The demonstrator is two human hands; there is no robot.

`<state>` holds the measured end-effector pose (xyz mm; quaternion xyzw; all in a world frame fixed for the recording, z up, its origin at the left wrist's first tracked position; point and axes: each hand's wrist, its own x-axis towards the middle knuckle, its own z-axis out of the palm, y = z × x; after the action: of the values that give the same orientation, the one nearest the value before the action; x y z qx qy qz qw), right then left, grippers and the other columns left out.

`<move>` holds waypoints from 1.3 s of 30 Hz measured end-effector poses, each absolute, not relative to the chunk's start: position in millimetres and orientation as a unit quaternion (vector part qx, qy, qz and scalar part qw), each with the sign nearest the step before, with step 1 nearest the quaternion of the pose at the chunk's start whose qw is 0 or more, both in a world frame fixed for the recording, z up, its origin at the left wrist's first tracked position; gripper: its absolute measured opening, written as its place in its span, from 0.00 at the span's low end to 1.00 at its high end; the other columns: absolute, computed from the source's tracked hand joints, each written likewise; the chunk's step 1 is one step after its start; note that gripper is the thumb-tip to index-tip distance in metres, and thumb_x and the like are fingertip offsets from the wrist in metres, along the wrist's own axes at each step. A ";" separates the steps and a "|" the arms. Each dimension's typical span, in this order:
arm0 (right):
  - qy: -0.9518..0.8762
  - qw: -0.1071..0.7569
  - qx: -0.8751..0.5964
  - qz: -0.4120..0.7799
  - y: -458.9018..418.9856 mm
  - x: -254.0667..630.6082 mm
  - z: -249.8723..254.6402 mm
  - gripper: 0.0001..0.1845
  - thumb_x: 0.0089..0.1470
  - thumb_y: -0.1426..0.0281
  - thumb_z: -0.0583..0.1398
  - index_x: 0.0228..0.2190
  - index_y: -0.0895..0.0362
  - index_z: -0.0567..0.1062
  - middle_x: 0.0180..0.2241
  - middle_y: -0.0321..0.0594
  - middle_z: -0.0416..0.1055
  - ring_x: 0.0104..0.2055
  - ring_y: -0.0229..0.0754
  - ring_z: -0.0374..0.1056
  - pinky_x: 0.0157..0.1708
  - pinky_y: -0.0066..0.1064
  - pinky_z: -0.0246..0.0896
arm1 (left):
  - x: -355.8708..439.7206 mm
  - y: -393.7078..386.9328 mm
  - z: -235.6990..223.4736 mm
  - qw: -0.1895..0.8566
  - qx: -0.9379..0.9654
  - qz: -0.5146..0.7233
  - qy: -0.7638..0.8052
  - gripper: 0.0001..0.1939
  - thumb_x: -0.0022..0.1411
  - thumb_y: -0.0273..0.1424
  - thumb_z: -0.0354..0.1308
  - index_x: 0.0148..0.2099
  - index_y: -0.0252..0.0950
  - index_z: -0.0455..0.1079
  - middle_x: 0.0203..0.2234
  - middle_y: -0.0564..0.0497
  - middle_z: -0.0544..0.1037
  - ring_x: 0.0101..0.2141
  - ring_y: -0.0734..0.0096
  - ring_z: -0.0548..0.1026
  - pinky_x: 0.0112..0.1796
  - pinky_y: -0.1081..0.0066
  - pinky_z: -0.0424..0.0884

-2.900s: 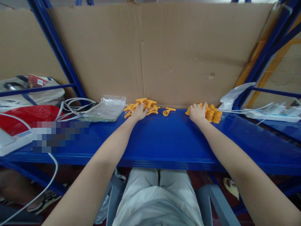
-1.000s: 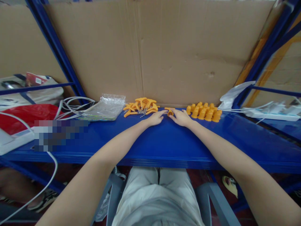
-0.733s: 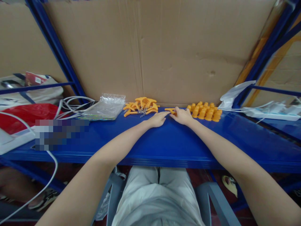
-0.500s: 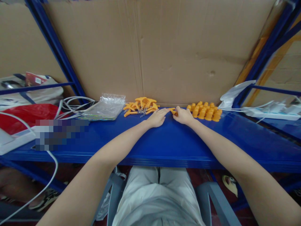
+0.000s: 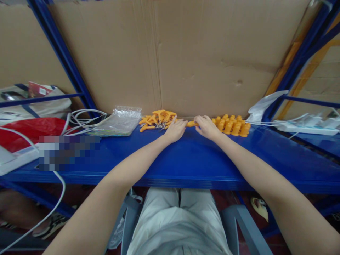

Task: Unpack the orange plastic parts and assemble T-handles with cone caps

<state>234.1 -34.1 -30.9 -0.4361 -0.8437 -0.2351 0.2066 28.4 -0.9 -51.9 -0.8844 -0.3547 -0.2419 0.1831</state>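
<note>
My right hand (image 5: 207, 127) is closed round one end of an orange corkscrew part (image 5: 191, 123), which sticks out to the left over the back of the blue table. At the other end of that part is my left hand (image 5: 175, 131), its fingers curled together; what they hold is hidden. Just beyond the left hand lies a loose pile of corkscrews (image 5: 156, 119) with orange T-shaped handles and metal spirals. Close to the right of my right hand, several orange sleeves (image 5: 233, 125) stand upright in rows.
Left of the pile lies a stack of clear plastic bags (image 5: 120, 122), with white cables (image 5: 87, 115) and a red bag (image 5: 32, 131) farther left. A cardboard wall (image 5: 199, 60) closes off the back. A white power strip (image 5: 308, 128) is at the right. Another person's leg shows lower left.
The hands have shifted slightly, my left one a little to the left with its fingers more curled. More of the orange part now shows between them. The pile and sleeves have not moved.
</note>
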 end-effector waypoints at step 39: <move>-0.834 0.124 -0.482 -0.238 -43.8 211.3 -30.9 0.15 0.64 0.72 0.51 0.48 0.59 0.72 0.47 0.55 0.76 0.53 0.57 0.68 0.60 0.54 0.44 | 38.9 -8.6 -50.3 0.233 -0.883 -0.198 -0.357 0.14 0.71 0.30 0.45 0.43 0.32 0.73 0.36 0.38 0.82 0.41 0.52 0.79 0.52 0.50 0.62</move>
<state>211.3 -43.8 -30.9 -0.4816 -0.8342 -0.2385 0.1241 38.9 -8.6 -50.3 -0.8829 -0.3568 -0.1977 0.2326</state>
